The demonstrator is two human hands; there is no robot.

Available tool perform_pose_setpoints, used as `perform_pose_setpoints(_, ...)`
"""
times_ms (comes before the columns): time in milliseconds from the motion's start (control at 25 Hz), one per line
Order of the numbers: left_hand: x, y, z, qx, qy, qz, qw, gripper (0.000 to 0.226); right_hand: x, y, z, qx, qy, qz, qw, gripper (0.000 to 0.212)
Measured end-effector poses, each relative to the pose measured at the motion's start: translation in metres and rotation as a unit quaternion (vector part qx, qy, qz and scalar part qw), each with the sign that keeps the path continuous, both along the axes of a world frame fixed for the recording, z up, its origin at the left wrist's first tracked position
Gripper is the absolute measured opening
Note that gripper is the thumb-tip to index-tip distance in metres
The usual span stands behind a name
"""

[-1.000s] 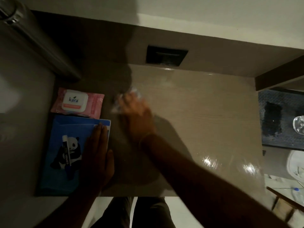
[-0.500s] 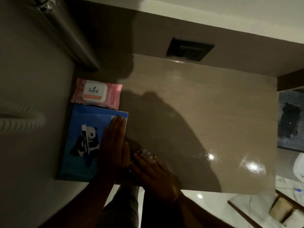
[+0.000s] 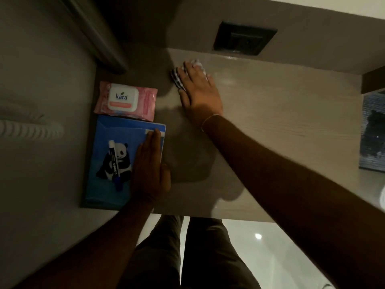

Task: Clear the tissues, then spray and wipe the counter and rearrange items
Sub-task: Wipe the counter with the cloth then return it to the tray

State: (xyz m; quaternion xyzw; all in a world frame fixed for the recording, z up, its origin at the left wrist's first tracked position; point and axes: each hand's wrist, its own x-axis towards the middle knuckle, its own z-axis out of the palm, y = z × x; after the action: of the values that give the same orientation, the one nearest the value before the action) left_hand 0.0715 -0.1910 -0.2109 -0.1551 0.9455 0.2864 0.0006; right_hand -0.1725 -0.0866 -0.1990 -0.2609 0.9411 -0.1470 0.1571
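Observation:
My right hand lies flat on a checked cloth at the back of the beige counter, pressing it down near the wall. Only the cloth's edges show past the fingers. My left hand rests palm down, fingers together, on the right side of a blue panda folder at the counter's left end. A white and blue marker lies on the folder. Behind the folder sits a pink pack of wet wipes.
A black socket plate is set in the back wall above the counter. A grey wall and a metal bar bound the left side. A dark patterned mat lies past the counter's right end. The front edge runs above my legs.
My right hand has swept the cloth from the front edge beside my left hand back to the rear of the counter. My left hand has stayed on the folder.

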Motion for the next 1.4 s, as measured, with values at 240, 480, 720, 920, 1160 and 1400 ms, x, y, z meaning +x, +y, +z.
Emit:
perform_pose_setpoints(240, 0.0, -0.001, 0.0, 0.016, 0.015, -0.024, 0.999, 0.081, 0.182, 0.064, -0.001, -0.019, -0.024, 0.112, 0.993, 0.072)
perform_pose_setpoints(480, 0.002, -0.001, -0.002, 0.035, 0.001, -0.022, 0.999, 0.091, 0.311, 0.154, -0.019, -0.001, 0.064, 0.15, 0.987, 0.063)
perform_pose_setpoints(720, 0.001, -0.004, -0.002, -0.011, 0.002, -0.033, 0.999, 0.088, 0.263, 0.289, 0.004, 0.064, 0.034, -0.308, 0.949, 0.061)
perform_pose_setpoints(920, 0.002, -0.002, -0.004, -0.023, 0.011, -0.036, 0.999, 0.086, 0.155, 0.286, 0.006, 0.046, 0.03, -0.543, 0.838, 0.067)
perform_pose_setpoints(1160, 0.0, -0.002, 0.0, -0.047, -0.009, -0.048, 0.998, 0.082, 0.176, 0.09, -0.01, -0.017, 0.056, -0.106, 0.993, 0.064)
perform_pose_setpoints(1400, -0.002, -0.001, 0.01, -0.035, -0.017, -0.038, 0.998, 0.083, 0.3, 0.125, -0.011, 0.023, 0.05, 0.11, 0.992, 0.069)
